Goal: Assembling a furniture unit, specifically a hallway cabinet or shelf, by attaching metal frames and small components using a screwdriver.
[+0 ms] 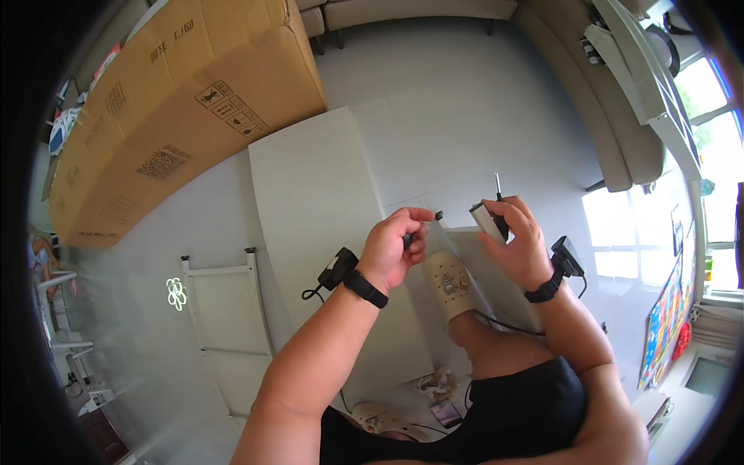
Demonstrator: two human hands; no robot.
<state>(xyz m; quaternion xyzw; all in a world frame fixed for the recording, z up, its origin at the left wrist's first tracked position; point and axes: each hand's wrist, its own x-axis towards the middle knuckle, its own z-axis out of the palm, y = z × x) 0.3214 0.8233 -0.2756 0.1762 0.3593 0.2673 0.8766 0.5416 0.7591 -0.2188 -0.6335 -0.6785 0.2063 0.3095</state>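
Note:
My right hand (518,236) is closed around a screwdriver (498,186), its metal shaft pointing up and away. The same hand grips a short pale block-like piece (486,222) with a dark end. To its left, my left hand (394,246) has its fingers curled in around a small black piece (408,241), mostly hidden by the fingers. The left index finger reaches toward a black foot (439,216) at the end of a white frame bar. Beneath the right hand lies a pale panel (496,271), partly covered by my arm and leg.
A long white board (310,186) lies left of my hands. Farther left is a white metal frame (221,270) with black feet. A large cardboard box (194,101) stands behind it. A phone (446,413) and a plastic bag (439,383) lie near my feet. A beige sofa (573,93) curves along the far right.

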